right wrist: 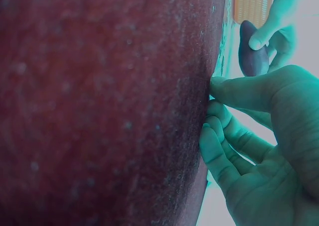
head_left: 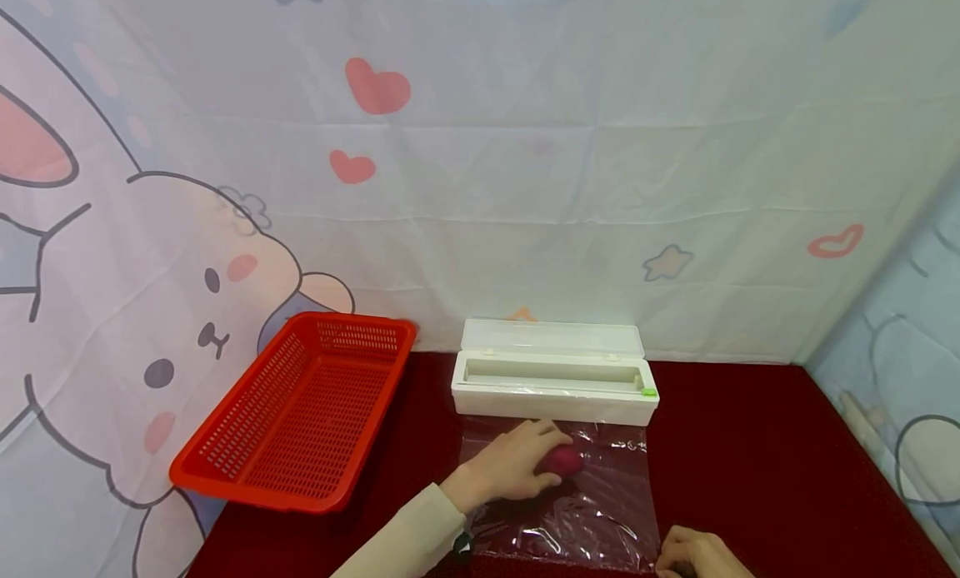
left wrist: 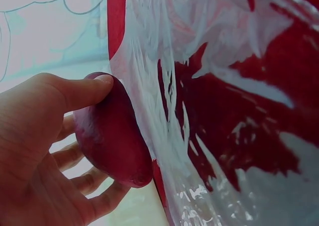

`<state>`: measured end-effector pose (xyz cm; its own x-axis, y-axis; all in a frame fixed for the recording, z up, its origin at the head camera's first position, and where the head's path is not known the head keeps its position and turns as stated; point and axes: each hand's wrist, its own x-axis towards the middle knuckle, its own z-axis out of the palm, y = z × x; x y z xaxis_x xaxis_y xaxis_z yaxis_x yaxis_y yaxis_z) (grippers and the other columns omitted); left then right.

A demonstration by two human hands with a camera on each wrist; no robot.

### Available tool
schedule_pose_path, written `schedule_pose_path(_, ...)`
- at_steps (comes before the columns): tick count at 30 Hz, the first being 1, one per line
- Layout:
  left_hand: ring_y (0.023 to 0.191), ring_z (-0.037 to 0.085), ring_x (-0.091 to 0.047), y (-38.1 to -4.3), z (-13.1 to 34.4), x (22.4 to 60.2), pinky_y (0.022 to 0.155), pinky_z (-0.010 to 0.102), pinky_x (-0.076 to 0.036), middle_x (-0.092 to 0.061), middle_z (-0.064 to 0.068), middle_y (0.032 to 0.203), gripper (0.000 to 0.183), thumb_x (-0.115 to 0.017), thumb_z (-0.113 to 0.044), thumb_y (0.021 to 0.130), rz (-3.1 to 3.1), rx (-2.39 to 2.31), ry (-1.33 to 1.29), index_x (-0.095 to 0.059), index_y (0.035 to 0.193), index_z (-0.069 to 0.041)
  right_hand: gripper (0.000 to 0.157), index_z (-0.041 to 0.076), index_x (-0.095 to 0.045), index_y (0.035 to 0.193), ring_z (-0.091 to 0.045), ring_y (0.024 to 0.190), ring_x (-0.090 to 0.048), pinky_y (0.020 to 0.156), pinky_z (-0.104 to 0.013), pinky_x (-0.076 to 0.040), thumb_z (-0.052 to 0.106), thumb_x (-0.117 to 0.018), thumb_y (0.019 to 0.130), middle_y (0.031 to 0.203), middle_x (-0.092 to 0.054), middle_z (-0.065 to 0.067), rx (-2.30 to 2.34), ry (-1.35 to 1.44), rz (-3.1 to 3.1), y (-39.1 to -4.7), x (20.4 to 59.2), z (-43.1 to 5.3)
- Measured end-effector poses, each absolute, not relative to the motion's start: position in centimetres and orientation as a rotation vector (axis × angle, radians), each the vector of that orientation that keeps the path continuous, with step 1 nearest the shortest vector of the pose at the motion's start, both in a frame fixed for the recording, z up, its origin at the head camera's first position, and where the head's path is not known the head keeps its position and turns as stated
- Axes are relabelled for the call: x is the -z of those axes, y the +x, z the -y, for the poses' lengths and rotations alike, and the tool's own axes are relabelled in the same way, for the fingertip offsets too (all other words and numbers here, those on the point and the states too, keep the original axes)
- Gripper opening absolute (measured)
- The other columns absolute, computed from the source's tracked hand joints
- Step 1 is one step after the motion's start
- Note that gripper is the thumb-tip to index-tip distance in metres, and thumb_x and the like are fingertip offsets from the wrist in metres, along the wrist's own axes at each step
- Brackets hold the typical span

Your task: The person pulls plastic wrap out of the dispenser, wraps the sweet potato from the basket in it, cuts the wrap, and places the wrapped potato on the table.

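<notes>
A smooth, dark red, oblong fruit or vegetable (head_left: pixel 564 460) lies over a sheet of clear plastic wrap (head_left: pixel 618 495); its exact kind is unclear. My left hand (head_left: pixel 513 461) grips it from the left, thumb on the near side and fingers on the far side, as the left wrist view also shows (left wrist: pixel 112 136). At the sheet's near right corner, my right hand (head_left: pixel 693 553) pinches the edge of the wrap between thumb and fingertips. The wrap runs out toward me from a white wrap dispenser (head_left: pixel 555 406), whose lid stands raised.
To the left stands a red perforated plastic basket (head_left: pixel 258 496). A green slider (head_left: pixel 648 391) sits at the dispenser's right end. The table has a dark red cloth (head_left: pixel 750 453), and a printed curtain (head_left: pixel 495 253) hangs behind it.
</notes>
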<state>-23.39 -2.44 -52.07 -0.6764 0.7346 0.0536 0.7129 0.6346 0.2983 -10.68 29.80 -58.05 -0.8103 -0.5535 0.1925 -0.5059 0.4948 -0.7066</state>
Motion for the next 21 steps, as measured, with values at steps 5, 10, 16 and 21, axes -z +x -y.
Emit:
schedule_pose_path(5,0.123,0.017,-0.063,-23.25,2.30,52.38,0.089,0.030,-0.058,-0.062,-0.002,0.141,0.057,-0.078,-0.036,0.097,-2.758,-0.454,1.226,-0.061,0.149,-0.022,0.020,0.018,-0.078,0.081,0.012,0.071,-0.048,0.053,-0.018,-0.045,0.002,-0.075,0.093,0.086,-0.056,0.021,1.240,-0.980,-2.680,-10.69,58.35,-29.83)
schedule_pose_path(10,0.119,0.014,-0.063,-23.03,2.19,52.61,0.085,0.029,-0.057,-0.063,-0.004,0.139,0.055,-0.079,-0.036,0.096,-2.744,-0.452,1.212,-0.062,0.146,-0.024,0.021,0.018,-0.078,0.081,0.012,0.071,-0.048,0.052,-0.018,-0.046,0.001,-0.075,0.093,0.086,-0.056,0.020,1.255,-0.988,-2.675,-10.65,58.48,-29.83)
schedule_pose_path(16,0.117,0.013,-0.063,-22.91,2.12,52.83,0.085,0.028,-0.057,-0.063,-0.004,0.136,0.053,-0.080,-0.036,0.095,-2.737,-0.443,1.217,-0.063,0.144,-0.025,0.020,0.017,-0.078,0.081,0.012,0.071,-0.048,0.052,-0.018,-0.046,0.000,-0.075,0.092,0.085,-0.056,0.020,1.253,-1.011,-2.680,-10.66,58.53,-29.88)
schedule_pose_path(21,0.117,0.011,-0.063,-22.93,2.05,52.98,0.085,0.027,-0.057,-0.064,-0.005,0.137,0.053,-0.079,-0.035,0.096,-2.716,-0.437,1.218,-0.063,0.146,-0.026,0.020,0.017,-0.078,0.082,0.012,0.070,-0.048,0.052,-0.018,-0.046,0.000,-0.075,0.092,0.085,-0.056,0.020,1.256,-0.991,-2.677,-10.68,58.54,-29.85)
